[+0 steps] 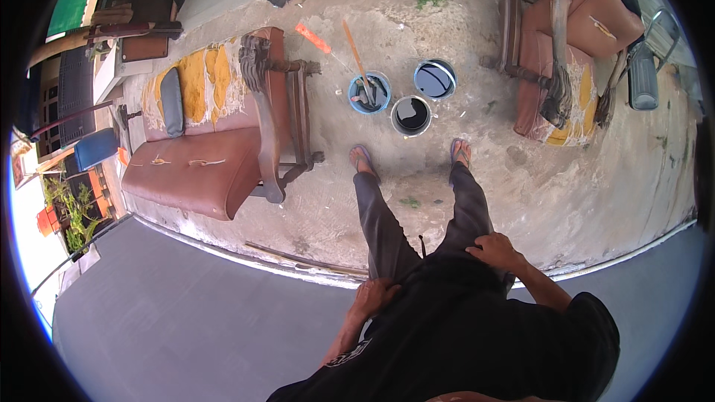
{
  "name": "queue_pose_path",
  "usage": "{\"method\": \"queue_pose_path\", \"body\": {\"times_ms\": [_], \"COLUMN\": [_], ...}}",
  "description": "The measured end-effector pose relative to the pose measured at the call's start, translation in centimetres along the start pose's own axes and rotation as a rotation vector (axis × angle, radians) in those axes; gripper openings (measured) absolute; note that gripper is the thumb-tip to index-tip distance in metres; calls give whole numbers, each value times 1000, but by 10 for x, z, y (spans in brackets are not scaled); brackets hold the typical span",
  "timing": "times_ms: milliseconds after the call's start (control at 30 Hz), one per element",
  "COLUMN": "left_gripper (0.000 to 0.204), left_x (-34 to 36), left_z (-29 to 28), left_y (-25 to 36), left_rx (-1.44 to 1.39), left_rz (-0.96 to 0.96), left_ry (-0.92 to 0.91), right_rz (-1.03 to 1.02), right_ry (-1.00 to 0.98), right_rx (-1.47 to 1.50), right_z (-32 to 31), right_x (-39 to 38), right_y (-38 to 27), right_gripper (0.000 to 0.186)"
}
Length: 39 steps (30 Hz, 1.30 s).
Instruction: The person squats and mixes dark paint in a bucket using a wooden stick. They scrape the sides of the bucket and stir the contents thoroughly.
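Observation:
My left hand (375,298) is at the left thigh of my dark grey trousers (380,227), its fingers curled on the cloth. Higher on the other thigh, my right hand (497,251) pinches the trouser fabric. Beyond my sandalled feet stand three buckets. The blue-rimmed bucket (370,112) has a wooden stick (353,46) leaning in it and dark contents. To its right is a second bucket (453,83) with dark, shiny liquid. The nearest bucket (411,134), pale-rimmed, also holds dark liquid. Both hands are well away from the buckets.
A torn reddish-brown sofa (190,179) with carved wooden arms stands at left. A similar worn armchair (532,82) is at right, beside a grey plastic-looking chair (644,78). An orange-handled tool (313,37) reaches toward the blue-rimmed bucket. Behind me lies a smooth grey floor (201,313).

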<state>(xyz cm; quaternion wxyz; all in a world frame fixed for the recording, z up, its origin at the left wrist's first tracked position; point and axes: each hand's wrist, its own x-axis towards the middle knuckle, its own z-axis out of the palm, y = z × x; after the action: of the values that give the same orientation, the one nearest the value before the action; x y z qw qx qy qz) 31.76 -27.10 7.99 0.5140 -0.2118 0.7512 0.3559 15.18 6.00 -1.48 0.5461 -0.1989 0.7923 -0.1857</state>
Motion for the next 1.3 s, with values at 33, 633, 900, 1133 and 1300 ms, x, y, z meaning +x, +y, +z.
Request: {"method": "queue_pose_path", "body": {"times_ms": [33,633,900,1133,1300], "left_gripper": [40,39,27,26,35], "left_x": [10,118,96,179,391], "left_z": [-13,-139,-144,-120,-125], "left_y": [-7,-208,-193,-96,-88], "left_rx": [20,505,664,785,679], "left_rz": [16,402,281,231,357], "left_ry": [-16,-822,-828,-1122,-279], "right_rz": [34,222,-98,45,-117], "right_ry": [5,54,-332,-919,-649], "right_rx": [3,336,345,687,1429], "right_z": [6,160,225,238,239], "right_x": [5,-5,48,112,180], "right_y": [-9,-197,-178,-150,-94], "right_gripper": [49,29,34,36,38]}}
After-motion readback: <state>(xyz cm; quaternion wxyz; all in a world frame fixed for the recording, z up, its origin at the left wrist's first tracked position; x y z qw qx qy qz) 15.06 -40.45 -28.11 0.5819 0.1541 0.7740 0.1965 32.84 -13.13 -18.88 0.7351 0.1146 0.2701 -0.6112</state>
